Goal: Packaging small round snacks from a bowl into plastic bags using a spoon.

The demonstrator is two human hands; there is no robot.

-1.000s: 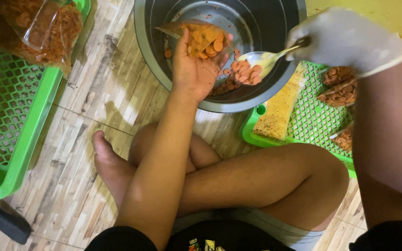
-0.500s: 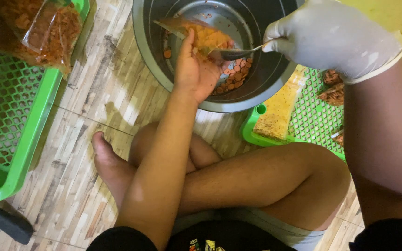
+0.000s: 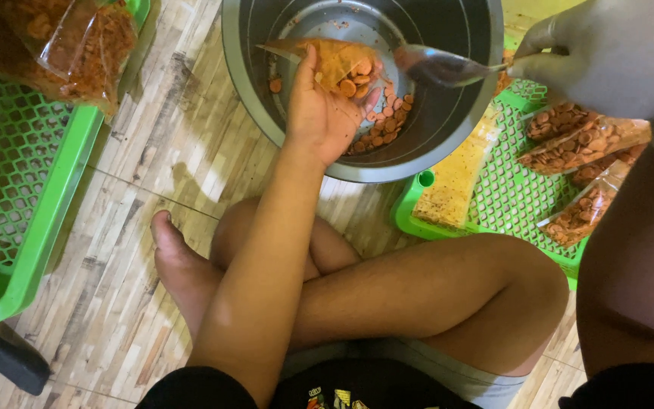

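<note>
Right now the left hand (image 3: 327,113) has its grip closed around a small clear bag (image 3: 338,64), holding its mouth open over the big metal pot (image 3: 266,113). Some round orange chips (image 3: 353,82) already sit in the bag, and more chips lie at the bottom of the pot, just under the hand. The right hand (image 3: 615,53) wears a pale glove, and its grip is pinched tight on the handle of a metal spoon (image 3: 437,67). The spoon's bowl is right beside the bag's mouth, almost touching it.

To do this well, I think the bag should stay low over the pot so any chips that slip fall back in. The spoon should tip slowly, right at the opening.

Beside the pot on the right, a green tray (image 3: 493,204) holds filled bags of chips (image 3: 584,140). On the left sits a green basket (image 3: 32,220) with another filled bag (image 3: 62,45) resting on it. The person sits cross-legged on the wooden floor (image 3: 115,303).
</note>
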